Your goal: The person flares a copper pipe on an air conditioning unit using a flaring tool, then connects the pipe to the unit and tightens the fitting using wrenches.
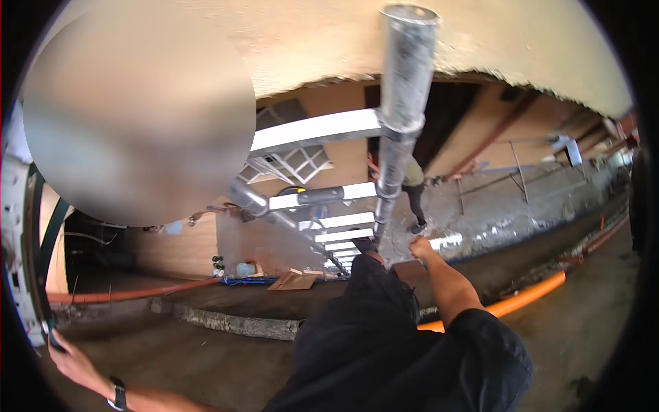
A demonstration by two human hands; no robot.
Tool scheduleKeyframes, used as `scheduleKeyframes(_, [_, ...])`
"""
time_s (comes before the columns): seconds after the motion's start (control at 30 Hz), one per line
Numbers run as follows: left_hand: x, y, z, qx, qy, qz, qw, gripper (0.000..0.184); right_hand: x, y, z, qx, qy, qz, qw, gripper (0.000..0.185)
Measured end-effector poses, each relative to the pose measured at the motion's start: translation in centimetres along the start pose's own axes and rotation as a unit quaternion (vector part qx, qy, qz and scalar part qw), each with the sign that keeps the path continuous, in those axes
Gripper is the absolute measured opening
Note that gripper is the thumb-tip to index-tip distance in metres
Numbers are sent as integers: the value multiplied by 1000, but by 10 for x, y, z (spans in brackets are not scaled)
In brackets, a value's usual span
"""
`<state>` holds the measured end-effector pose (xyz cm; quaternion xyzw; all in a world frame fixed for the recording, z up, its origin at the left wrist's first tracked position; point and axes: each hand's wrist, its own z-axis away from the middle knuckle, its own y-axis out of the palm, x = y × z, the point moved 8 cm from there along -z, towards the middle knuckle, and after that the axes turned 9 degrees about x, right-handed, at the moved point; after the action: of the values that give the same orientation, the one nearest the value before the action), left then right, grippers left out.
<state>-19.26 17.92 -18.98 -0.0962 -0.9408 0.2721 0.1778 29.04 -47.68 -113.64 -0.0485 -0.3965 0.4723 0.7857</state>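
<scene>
My left hand (75,360) is at the lower left, with a dark watch (118,395) on its wrist. Its fingers are closed round a dark, narrow piece beside an upright, perforated metal part (15,233); what that piece is, I cannot make out. My right hand (421,248) is a fist in front of my body, just right of the ladder, with nothing visible in it. The metal ladder (322,200) drops away below me, with bright flat rungs and a thick tubular rail (405,75). One dark shoe (362,239) appears at a lower rung.
An orange pipe (528,295) runs along the ground at right. A broken-edged wall (494,41) overhangs the top. Below, another person (414,189) stands on the wet floor. A concrete kerb (226,321) and a brown board (294,279) lie lower left. A blurred disc covers the upper left.
</scene>
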Motion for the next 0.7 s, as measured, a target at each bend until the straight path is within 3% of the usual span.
scheduleKeyframes(0.03, [1,2,0,2,-9,0,1000,52,21,2,19,11,67,-10,998,28])
scheduleKeyframes(0.23, [16,12,-9,7,-58,-18,998,59,54,9,60,-22,106,31,994,43])
scheduleKeyframes(0.27, [4,12,-8,4,-52,-6,999,59,56,8,62,-30,111,22,993,43])
scheduleKeyframes(0.33, [-41,-24,7,-168,33,-115,978,55,57,11,57,2,120,-7,993,50])
scheduleKeyframes(0.37, [-54,-35,8,-163,14,-54,985,61,54,9,49,-3,118,-13,993,50])
scheduleKeyframes(0.47, [-49,-32,7,-150,38,-76,985,60,45,14,31,14,137,-73,988,55])
scheduleKeyframes(0.53, [-52,-40,9,-146,20,-68,987,63,48,1,26,-36,131,4,991,60])
scheduleKeyframes(0.6, [-75,-46,13,-136,97,-105,980,65,44,-4,20,-21,153,-12,988,63])
scheduleKeyframes(0.63, [-51,-39,10,-140,16,-45,989,67,42,-7,18,-25,162,-34,986,64])
scheduleKeyframes(0.7, [-70,-52,13,-133,-4,-36,990,68,36,-6,10,-29,172,-61,983,64])
